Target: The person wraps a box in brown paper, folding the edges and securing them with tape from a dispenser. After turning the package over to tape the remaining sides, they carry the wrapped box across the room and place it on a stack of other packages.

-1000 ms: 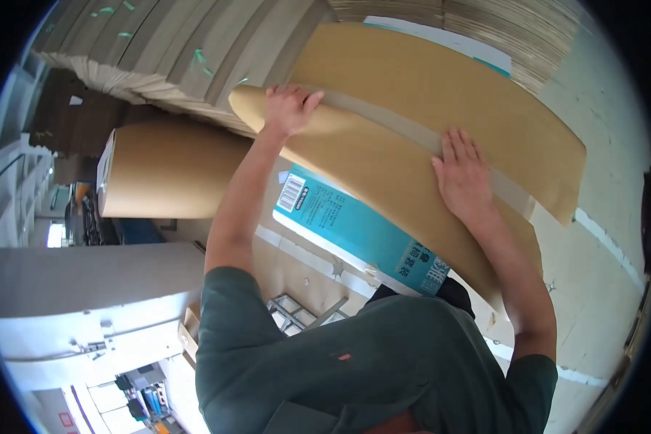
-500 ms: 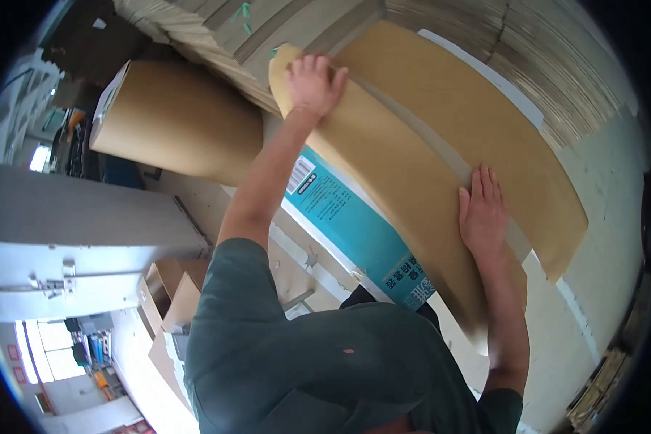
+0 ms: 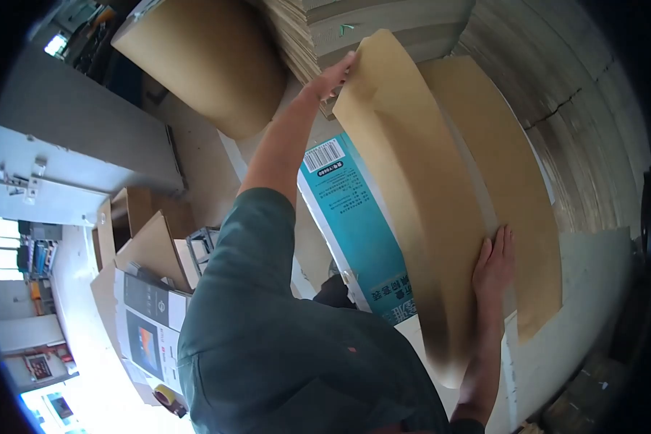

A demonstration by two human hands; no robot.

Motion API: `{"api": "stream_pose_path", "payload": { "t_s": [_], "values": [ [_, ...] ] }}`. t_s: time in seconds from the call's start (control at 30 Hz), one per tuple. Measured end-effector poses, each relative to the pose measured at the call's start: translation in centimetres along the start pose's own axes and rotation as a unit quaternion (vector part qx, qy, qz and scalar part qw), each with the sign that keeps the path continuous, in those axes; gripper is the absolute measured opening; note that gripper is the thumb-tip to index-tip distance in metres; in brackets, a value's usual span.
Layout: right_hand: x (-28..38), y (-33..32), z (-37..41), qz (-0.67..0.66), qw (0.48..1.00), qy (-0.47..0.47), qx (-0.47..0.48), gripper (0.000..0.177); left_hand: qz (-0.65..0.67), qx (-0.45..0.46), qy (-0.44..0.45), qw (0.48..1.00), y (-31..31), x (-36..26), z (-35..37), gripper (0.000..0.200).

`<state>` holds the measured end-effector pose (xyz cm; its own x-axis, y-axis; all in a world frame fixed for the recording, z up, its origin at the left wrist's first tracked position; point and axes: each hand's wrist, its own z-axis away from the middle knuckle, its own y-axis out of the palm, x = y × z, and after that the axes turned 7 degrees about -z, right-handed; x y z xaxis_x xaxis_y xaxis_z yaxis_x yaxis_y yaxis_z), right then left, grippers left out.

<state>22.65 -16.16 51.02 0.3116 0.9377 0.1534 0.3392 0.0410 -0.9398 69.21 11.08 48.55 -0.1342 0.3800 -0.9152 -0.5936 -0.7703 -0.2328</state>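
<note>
A long sheet of brown kraft paper or thin cardboard (image 3: 427,188) bends over the side of a turquoise-and-white printed box (image 3: 358,217) bearing a barcode. At the sheet's far left edge, my left hand (image 3: 334,78) touches the margin with fingers stretched out; whether any fingertip goes behind it is hidden. My right hand (image 3: 494,269) lies flat on the sheet's right part, fingers extended, beside a pale lengthwise strip. Beyond that strip is another flat brown piece (image 3: 510,188).
A big brown paper roll (image 3: 210,65) stands at the upper left. Stacked cardboard sheets (image 3: 383,29) rise behind the work, with more stacks (image 3: 579,137) at the right. Brown cartons (image 3: 148,231), a white printed box (image 3: 148,325) and a tape roll (image 3: 168,398) are at lower left.
The view has turned. My left hand has slid from lying spread on top of the brown sheet to its outer edge. The right hand stays flat on the sheet.
</note>
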Motion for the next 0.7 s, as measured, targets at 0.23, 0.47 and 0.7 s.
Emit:
{"api": "stream_pose_path", "payload": {
  "t_s": [0.23,0.47,0.7],
  "values": [
    [0.4,-0.4,-0.4,-0.014,1.000,0.001,-0.002,0.042,0.093,0.075,0.104,0.987,-2.6,1.1,-4.1,0.064],
    [0.3,-0.3,-0.1,-0.019,1.000,0.019,0.002,0.042,-0.044,-0.077,0.059,0.994,-2.6,1.7,-4.4,0.043],
    [0.8,-0.5,-0.1,-0.008,0.999,0.040,-0.001,0.045,-0.365,-0.244,0.530,0.725,9.1,-5.6,7.7,0.045]
  ]
}}
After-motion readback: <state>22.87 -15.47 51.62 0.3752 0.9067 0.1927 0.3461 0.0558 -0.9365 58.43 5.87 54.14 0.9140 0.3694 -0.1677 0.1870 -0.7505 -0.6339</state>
